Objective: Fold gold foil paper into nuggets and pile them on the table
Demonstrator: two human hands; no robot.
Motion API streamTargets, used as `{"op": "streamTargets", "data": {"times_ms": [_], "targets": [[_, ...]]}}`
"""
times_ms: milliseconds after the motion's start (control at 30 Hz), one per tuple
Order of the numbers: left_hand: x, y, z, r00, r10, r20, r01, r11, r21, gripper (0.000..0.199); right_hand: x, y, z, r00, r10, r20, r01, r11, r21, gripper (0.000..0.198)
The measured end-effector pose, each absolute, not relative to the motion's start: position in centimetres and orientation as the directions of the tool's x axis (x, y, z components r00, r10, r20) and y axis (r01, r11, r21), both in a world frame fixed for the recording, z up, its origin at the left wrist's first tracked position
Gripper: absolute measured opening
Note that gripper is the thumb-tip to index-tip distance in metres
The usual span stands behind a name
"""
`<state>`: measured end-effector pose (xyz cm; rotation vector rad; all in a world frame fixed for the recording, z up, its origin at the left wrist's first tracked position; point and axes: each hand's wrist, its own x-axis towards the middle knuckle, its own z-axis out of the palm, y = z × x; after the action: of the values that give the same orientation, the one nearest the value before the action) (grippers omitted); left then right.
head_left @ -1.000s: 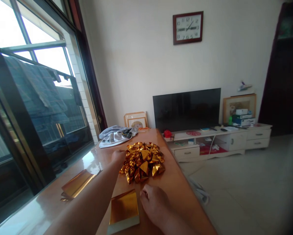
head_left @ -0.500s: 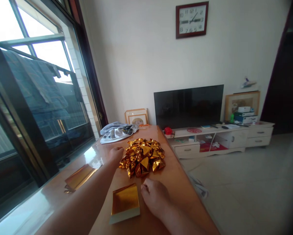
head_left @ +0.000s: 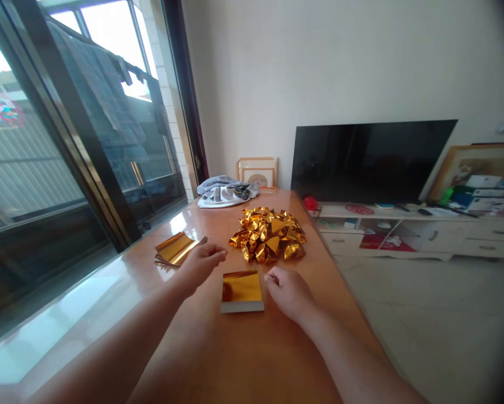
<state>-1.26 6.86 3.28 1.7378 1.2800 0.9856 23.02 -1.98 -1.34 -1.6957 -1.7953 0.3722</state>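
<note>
Left hand (head_left: 205,259) half curled, fingertips near closing, just beside the gold foil sheets (head_left: 176,247) toward the table's left edge; can't tell if anything's pinched. Right hand (head_left: 289,290) in a loose fist, nothing visible in it, just beside the right side of a gold foil square with a pale strip (head_left: 242,287). Folded gold foil pile (head_left: 269,235) sits beyond, nearer the wooden table's (head_left: 230,359) right edge. Risks: a right-arm swing could knock pieces off that edge; left wrist brushing could scatter sheets; careless pressing could crease the square.
</note>
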Motion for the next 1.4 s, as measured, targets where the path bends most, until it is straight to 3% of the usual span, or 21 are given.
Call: {"op": "streamTargets", "data": {"times_ms": [67, 267, 533, 833, 933, 1033, 1133, 1200, 1300, 1400], "targets": [[-1.5, 5.1, 2.9, 0.318, 0.943, 0.096, 0.419, -0.23, 0.878, 0.029, 22.8, -2.4, -1.0, -0.017, 0.967, 0.254, 0.754, 0.18, -0.632, 0.026], [-1.3, 2.3, 1.7, 0.412, 0.908, -0.076, 0.413, -0.112, 0.904, 0.022, 22.6, -3.2, -0.8, -0.115, 0.977, 0.181, 0.701, 0.209, -0.682, 0.024], [-1.4, 1.4, 1.0, 0.551, 0.824, -0.13, 0.522, -0.22, 0.824, 0.014, 22.8, -3.6, -1.2, -0.176, 0.984, 0.031, 0.736, 0.153, -0.659, 0.017], [-1.5, 1.4, -0.4, 0.567, 0.819, -0.088, 0.553, -0.299, 0.778, 0.008, 22.4, -4.0, -0.2, -0.248, 0.968, 0.031, 0.78, 0.218, -0.587, 0.004], [-1.5, 1.6, -0.5, 0.547, 0.834, -0.071, 0.563, -0.303, 0.769, 0.009, 22.5, -4.0, -0.5, -0.262, 0.964, 0.049, 0.741, 0.234, -0.629, 0.004], [-1.4, 2.1, -0.2, 0.43, 0.902, 0.043, 0.559, -0.304, 0.771, 0.02, 22.6, -3.8, -1.0, -0.217, 0.973, 0.077, 0.682, 0.208, -0.701, 0.011], [-1.4, 2.6, 0.4, 0.21, 0.968, 0.136, 0.459, -0.22, 0.861, 0.039, 22.4, -3.5, -1.0, -0.133, 0.987, 0.094, 0.589, 0.155, -0.793, 0.014], [-1.5, 2.6, 0.9, 0.138, 0.988, 0.072, 0.318, -0.113, 0.941, 0.047, 22.1, -3.4, -0.7, -0.099, 0.99, 0.098, 0.509, 0.135, -0.85, 0.015], [-1.3, 2.1, 1.2, 0.287, 0.955, -0.08, 0.086, 0.058, 0.995, 0.045, 21.8, -3.3, -0.3, -0.085, 0.991, 0.101, 0.395, 0.127, -0.91, 0.02], [-0.7, 1.5, 1.1, 0.455, 0.885, -0.097, -0.104, 0.161, 0.982, 0.035, 21.4, -3.4, -0.2, -0.084, 0.991, 0.106, 0.314, 0.127, -0.941, 0.024]]}}
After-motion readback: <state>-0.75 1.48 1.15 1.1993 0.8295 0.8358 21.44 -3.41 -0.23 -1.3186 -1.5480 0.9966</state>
